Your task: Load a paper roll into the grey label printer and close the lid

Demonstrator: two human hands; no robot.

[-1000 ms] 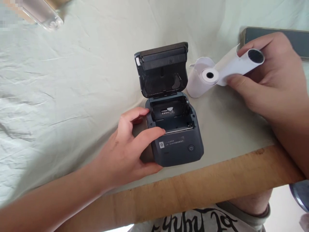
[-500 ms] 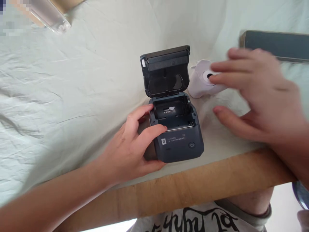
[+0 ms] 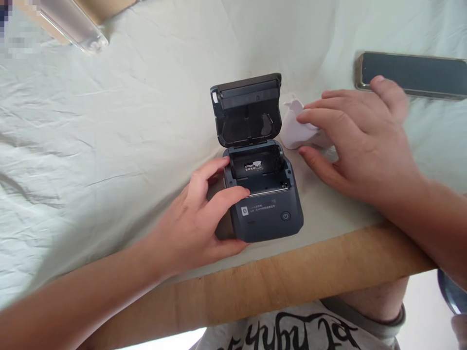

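A small dark-blue label printer [image 3: 266, 216] rests on the cloth with its black lid [image 3: 250, 114] raised. Its inner bay is exposed, and a power button and printed label show on the front. My left hand [image 3: 204, 209] grips the printer's left side, thumb on the front edge of the bay. Just right of the lid lies a white paper roll [image 3: 294, 129] with a loose end, its core covered by my fingers. Over that roll is my right hand [image 3: 361, 141], thumb and fingers apart around it; whether the fingertips press on it I cannot tell.
A phone [image 3: 412, 73] lies at the upper right. At the upper left is a clear plastic object [image 3: 83, 36] beside a brown cardboard-like piece [image 3: 109, 9]. A wrinkled pale cloth [image 3: 73, 121] covers the table, whose wooden edge [image 3: 292, 277] runs along the near side.
My right hand has come left and down over the white roll, covering its core. My left hand keeps its grip on the printer. The view has shifted slightly.
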